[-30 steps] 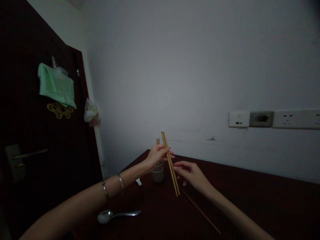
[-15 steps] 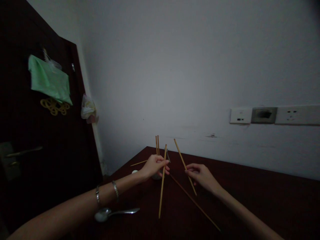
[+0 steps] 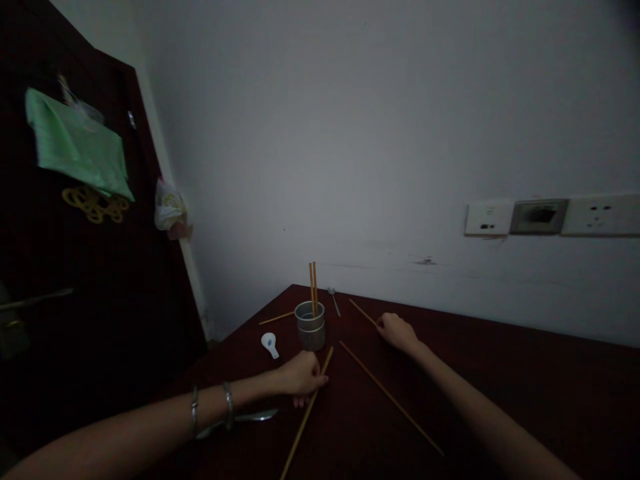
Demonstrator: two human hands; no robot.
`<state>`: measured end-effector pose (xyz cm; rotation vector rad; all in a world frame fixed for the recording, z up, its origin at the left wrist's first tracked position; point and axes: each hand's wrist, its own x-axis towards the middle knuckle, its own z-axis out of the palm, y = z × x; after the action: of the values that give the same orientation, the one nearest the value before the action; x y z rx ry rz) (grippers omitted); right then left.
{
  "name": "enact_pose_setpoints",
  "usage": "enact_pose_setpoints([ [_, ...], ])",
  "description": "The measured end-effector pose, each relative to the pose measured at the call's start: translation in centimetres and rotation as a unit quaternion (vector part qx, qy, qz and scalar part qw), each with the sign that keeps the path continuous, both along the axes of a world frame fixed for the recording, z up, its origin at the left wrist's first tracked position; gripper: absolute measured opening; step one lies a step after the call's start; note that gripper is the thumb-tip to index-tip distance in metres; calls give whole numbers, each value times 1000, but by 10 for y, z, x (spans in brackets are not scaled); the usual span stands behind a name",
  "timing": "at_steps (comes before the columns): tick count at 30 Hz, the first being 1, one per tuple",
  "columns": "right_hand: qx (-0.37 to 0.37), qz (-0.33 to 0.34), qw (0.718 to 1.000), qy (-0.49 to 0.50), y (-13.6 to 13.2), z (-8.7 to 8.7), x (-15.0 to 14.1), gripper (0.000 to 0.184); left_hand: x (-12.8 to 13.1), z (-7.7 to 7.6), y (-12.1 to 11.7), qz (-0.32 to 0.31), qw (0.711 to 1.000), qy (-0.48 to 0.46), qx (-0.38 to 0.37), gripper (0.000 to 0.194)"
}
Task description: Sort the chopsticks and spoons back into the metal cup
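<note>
My left hand point(image 3: 300, 373) rests low on the dark table point(image 3: 525, 400) with fingers curled round a long wooden chopstick point(image 3: 305, 420) that lies slanting toward me. My right hand point(image 3: 396, 331) is further back, fingers closed on the near end of another chopstick point(image 3: 363, 311) lying flat. A small grey cup point(image 3: 311, 325) stands between the hands and holds two upright chopsticks point(image 3: 313, 287). A third long chopstick point(image 3: 390, 398) lies loose on the table, running to the right.
A white ceramic spoon point(image 3: 269, 344) lies left of the cup, a metal spoon point(image 3: 250, 417) under my left wrist, another small spoon point(image 3: 333, 300) and a chopstick point(image 3: 276, 319) behind. A dark door point(image 3: 75, 280) stands left; sockets point(image 3: 550, 217) line the wall.
Both hands have come down from mid-air to the table, each lowering its chopstick until it lies flat. The cup, hidden behind my left hand before, is now in full view.
</note>
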<state>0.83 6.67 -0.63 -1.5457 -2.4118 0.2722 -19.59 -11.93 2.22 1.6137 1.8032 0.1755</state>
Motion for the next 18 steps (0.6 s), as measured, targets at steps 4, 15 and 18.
enact_pose_setpoints([
  [4, 44, 7, 998, -37, -1, -5, -3, 27, 0, -3, -2, -40, 994, 96, 34, 44],
  [15, 72, -2, 996, -48, 0, -10, 1, 30, -12, -8, -1, -80, 952, 264, 133, 39],
  [18, 69, 0, 997, -25, 2, -12, 12, 31, -13, -8, -4, -82, 947, 281, 130, 38],
])
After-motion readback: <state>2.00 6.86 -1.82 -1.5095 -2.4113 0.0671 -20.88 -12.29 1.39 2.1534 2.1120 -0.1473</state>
